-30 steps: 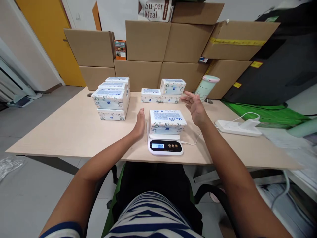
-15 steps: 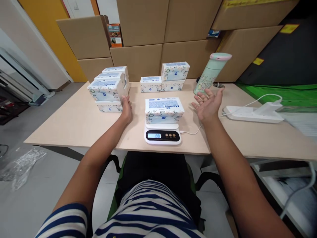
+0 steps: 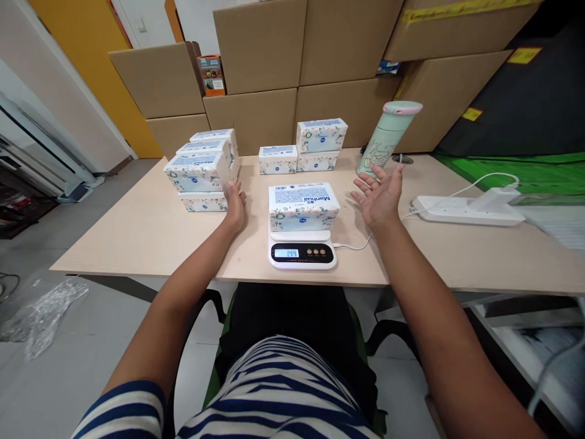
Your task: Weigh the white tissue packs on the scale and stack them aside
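Note:
On the white kitchen scale (image 3: 302, 255) rests a tissue pack (image 3: 303, 207) printed "Manhua"; the lit display seems to read 144. My left hand (image 3: 235, 207) is beside the right end of the stacked tissue packs (image 3: 196, 174), fingers extended; whether it touches them I cannot tell. To the right of the scale, my right hand (image 3: 379, 195) is palm up with its fingers spread, holding nothing. Just behind that hand stands a mint green bottle (image 3: 388, 137) with a pink-rimmed lid. Three more tissue packs (image 3: 320, 137) are at the back middle, one on top of another.
A white power strip (image 3: 466, 210) lies at the right, its cable running near my right forearm. From the scale a thin white cable (image 3: 354, 246) leads right. Cardboard boxes (image 3: 251, 122) wall off the table's back edge. Clear plastic wrap (image 3: 50, 311) lies on the floor at left.
The scale's reading has dropped from about 198 to about 144. My hands have hardly moved; the whole view has shifted slightly.

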`<state>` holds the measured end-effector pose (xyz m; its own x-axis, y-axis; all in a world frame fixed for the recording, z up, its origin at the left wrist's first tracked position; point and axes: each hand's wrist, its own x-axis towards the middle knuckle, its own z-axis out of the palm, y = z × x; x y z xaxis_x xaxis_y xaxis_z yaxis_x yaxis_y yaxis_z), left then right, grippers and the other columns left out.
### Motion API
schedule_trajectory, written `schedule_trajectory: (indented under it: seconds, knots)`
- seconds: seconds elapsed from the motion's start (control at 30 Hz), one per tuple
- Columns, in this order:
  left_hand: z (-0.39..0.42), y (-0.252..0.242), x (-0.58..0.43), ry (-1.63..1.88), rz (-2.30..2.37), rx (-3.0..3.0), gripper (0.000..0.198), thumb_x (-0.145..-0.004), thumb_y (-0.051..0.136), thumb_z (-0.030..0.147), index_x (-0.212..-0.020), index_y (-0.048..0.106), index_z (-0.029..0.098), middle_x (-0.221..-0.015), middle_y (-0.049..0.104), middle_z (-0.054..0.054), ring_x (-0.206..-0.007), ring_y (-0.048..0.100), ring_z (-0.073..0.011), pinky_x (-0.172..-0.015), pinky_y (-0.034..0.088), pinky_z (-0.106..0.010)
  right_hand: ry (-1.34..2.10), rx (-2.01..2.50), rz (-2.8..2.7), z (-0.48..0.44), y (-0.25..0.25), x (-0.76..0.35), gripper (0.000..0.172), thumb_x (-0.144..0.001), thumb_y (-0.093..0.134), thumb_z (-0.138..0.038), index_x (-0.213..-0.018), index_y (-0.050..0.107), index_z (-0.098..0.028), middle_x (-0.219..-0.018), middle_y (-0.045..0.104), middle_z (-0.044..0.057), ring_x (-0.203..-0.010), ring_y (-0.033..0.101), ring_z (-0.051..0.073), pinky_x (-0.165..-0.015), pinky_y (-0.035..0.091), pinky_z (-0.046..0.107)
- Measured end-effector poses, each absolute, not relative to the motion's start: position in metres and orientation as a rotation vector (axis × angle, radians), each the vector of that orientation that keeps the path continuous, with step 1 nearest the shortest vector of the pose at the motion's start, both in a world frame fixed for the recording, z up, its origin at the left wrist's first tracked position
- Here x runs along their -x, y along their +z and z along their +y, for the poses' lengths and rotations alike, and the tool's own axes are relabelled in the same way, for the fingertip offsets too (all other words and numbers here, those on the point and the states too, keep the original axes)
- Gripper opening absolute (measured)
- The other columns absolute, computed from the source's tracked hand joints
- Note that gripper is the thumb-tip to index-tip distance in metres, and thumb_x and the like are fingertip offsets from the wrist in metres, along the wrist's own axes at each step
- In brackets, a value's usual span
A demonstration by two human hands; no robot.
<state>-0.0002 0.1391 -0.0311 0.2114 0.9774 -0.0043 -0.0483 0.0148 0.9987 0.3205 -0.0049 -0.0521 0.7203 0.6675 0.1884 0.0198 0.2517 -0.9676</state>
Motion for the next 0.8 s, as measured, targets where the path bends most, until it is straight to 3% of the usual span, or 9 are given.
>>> schedule_trajectory:
  seconds: [0.17,0.3,0.6,0.8]
  knots:
    - [0.1378,-0.0309,0.0001,1.059,1.013,-1.289,0.082,-0.116,0.005,0.063,-0.180,0.032,0.021,-0.190,0.028,-0.005,-0.172,0.037,-0.0209,-0.138,0.032,-0.032,0.491,1.253,-0.655,-0.0059,-0.0518,-0.3199,0.108,-0.078,0.016,-0.107,-0.149,0.058,-0.038,-0.151,0.062,0.014,-0.149,0.058,0.039,-0.111,0.055,0.069]
    - [0.1379,-0.0310,-0.0004,1.083,1.016,-1.268,0.078,-0.117,0.009,0.061,-0.179,0.035,0.023,-0.187,0.037,-0.007,-0.171,0.041,-0.0233,-0.139,0.033,-0.037,0.504,1.261,-0.658,-0.0055,-0.0532,-0.3210,0.106,-0.080,0.014,-0.105,-0.150,0.057,-0.039,-0.154,0.060,0.013,-0.150,0.057,0.037,-0.112,0.054,0.066]
    - [0.1381,-0.0326,0.0002,1.073,1.022,-1.280,0.079,-0.116,0.012,0.065,-0.179,0.037,0.024,-0.186,0.038,-0.006,-0.172,0.039,-0.0222,-0.137,0.034,-0.033,0.522,1.219,-0.618,-0.0018,-0.0565,-0.3218,0.100,-0.084,0.018,-0.104,-0.147,0.058,-0.038,-0.152,0.062,0.012,-0.148,0.059,0.036,-0.113,0.054,0.062]
    - [0.1340,-0.0292,-0.0003,1.096,1.027,-1.254,0.075,-0.117,0.014,0.062,-0.177,0.040,0.025,-0.188,0.036,-0.006,-0.170,0.042,-0.0243,-0.138,0.035,-0.036,0.547,1.122,-0.511,-0.0032,-0.0508,-0.3149,0.090,-0.086,0.031,-0.100,-0.138,0.062,-0.033,-0.145,0.065,0.012,-0.142,0.061,0.034,-0.111,0.054,0.055]
